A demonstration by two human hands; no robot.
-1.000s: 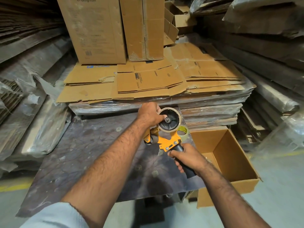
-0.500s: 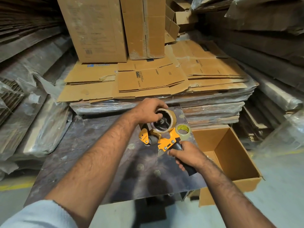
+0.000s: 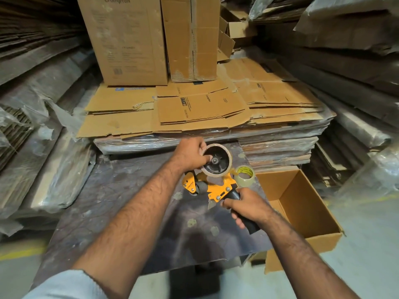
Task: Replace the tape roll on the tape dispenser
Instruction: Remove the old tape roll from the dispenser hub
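Note:
An orange tape dispenser [image 3: 218, 188] with a black handle is held above the dark table [image 3: 121, 208]. My right hand [image 3: 246, 205] grips the handle. On the dispenser's black hub sits a nearly used-up tape roll [image 3: 229, 157], a thin tan ring. My left hand [image 3: 191, 153] holds that ring at its left rim, thumb on the hub face. A fresh roll of clear tape [image 3: 245, 175] stands on the table just right of the dispenser.
An open cardboard box [image 3: 302, 203] stands at the table's right. Flattened cartons [image 3: 194, 111] lie stacked behind the table, with upright boxes [image 3: 125, 39] on them. Plastic-wrapped cardboard bundles [image 3: 43, 158] crowd the left and right sides.
The dispenser has tilted so the hub faces me more fully. My left hand stays on the worn roll, thumb shifted onto the hub face. My right hand keeps the handle.

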